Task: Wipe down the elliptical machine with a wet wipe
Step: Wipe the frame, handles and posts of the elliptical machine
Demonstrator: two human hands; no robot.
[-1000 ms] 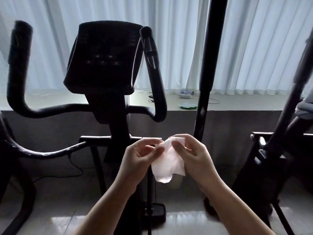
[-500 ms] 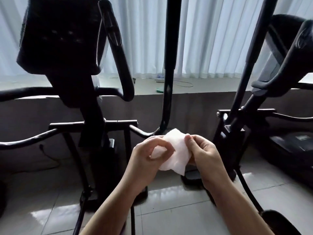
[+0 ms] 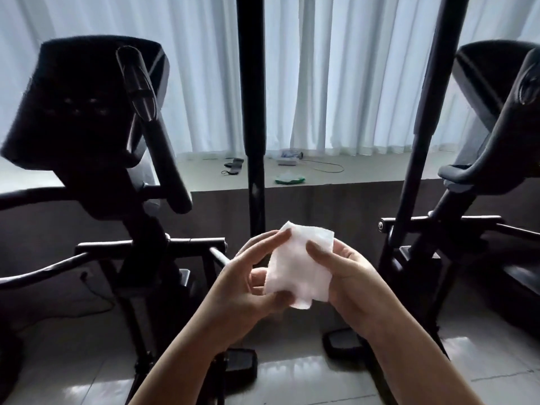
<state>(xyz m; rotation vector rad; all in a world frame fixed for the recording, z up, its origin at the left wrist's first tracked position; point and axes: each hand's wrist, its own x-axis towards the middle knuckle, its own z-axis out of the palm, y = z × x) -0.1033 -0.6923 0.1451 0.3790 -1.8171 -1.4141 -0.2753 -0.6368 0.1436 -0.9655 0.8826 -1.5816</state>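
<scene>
The wet wipe [image 3: 298, 266], a folded white sheet, is hanging low in the middle of the view, held by 2 hands in front of the elliptical machine [image 3: 87, 135], whose dark console is sitting at 10 o'clock from it. The left hand [image 3: 248, 287] is pinching the wipe's left edge, fingers curled behind it. The right hand [image 3: 347, 285] is pressing its thumb on the front, fingers wrapping behind. A second machine [image 3: 479, 176] is standing at 2 o'clock, and white curtains [image 3: 336, 83] are hanging at 12.
</scene>
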